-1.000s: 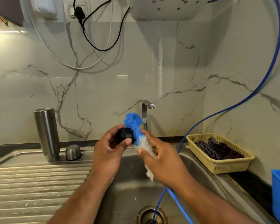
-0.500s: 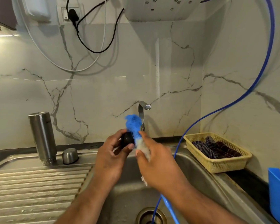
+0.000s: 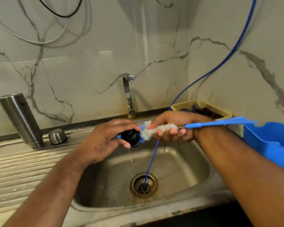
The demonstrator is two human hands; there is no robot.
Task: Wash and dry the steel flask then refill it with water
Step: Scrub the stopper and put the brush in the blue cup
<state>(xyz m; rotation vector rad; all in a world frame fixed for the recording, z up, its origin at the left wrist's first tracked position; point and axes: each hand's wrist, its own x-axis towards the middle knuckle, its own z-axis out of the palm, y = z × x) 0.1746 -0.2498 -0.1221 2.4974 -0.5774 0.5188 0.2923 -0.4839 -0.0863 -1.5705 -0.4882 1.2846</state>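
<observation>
The left hand (image 3: 105, 138) is pinching a round black plastic flask stopper (image 3: 130, 138) between thumb and curled fingers over the stainless steel sink (image 3: 195, 169). The right hand (image 3: 172, 126) is clamping its fingers round the bristles of a long bottle brush with white and blue bristles and a blue plastic handle (image 3: 161, 128). Much of the bristle length is hiding inside that fist, the blue tip is mostly disappearing behind the stopper, and the handle's far end is smearing with motion blur.

The cylindrical steel flask (image 3: 20, 118) is standing threaded end down on the ribbed drainboard at the left, well apart from both hands, with its domed steel cap (image 3: 57, 136) just beside it. A thin blue hose (image 3: 150, 161) is running behind the right hand into the drain. That hand is also covering part of the woven yellow basket (image 3: 202, 104), and the blue plastic tub (image 3: 269, 145) is cut off at the right edge.

Half a second ago the brush was standing upright; now it is lying level, handle pointing right. The flask and cap are staying in place.
</observation>
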